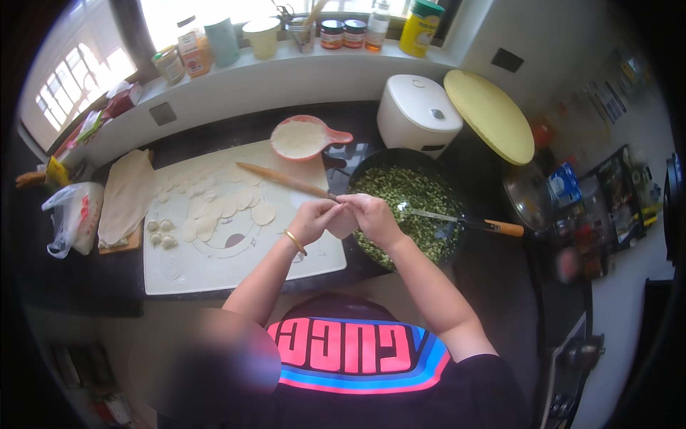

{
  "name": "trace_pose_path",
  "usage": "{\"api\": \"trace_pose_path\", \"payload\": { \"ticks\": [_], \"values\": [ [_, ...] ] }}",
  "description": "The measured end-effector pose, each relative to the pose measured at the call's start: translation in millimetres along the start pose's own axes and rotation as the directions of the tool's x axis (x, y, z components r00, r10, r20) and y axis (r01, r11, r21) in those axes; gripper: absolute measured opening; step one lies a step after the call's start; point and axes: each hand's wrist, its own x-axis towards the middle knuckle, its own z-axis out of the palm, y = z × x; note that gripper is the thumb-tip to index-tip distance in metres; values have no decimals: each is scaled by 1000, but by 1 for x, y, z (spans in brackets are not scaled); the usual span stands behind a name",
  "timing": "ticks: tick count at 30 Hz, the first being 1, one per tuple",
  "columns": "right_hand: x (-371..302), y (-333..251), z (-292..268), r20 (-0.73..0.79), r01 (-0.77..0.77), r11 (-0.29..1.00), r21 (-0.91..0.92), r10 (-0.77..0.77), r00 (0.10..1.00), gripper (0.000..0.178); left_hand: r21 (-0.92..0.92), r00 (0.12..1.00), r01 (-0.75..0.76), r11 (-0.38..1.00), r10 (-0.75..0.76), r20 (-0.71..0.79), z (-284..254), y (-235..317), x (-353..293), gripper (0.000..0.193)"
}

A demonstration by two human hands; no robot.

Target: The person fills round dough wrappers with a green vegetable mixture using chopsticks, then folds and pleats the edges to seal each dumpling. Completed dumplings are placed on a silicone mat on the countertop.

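Two hands (pixel 313 222) (pixel 376 220), one held wrapper (pixel 341 226), one rolling pin (pixel 282 177), one filled pan (pixel 406 158), two matching jars (pixel 332 36) (pixel 354 35)

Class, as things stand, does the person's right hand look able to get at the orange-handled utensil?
Probably yes: the orange handle juts uncovered past the pan's rim. The right hand would likely just need to release the dough it holds with the left hand.

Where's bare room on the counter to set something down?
Mat: near-edge strip below the small dough lumps and dough rounds, left of the left forearm. Also a smaller patch between the dough rounds, rolling pin and left hand. Crowded: the mat's middle, scattered with rounds; to its right, the pan, white cooker and yellow disc sit close together.
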Motion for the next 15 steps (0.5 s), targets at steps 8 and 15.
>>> {"api": "trace_pose_path", "payload": {
  "ticks": [8, 15],
  "values": [
    [-29, 38, -37, -45, -319, 904, 286, 345, 938, 13, -463, 960, 259, 848, -277, 31, 51, 10, 14, 31],
    [-32, 39, -59, -130, -177, 960, 215, 208, 969, 18, -155, 971, 191, 969, -163, 174, 61, -11, 31, 39]
  ]
}}
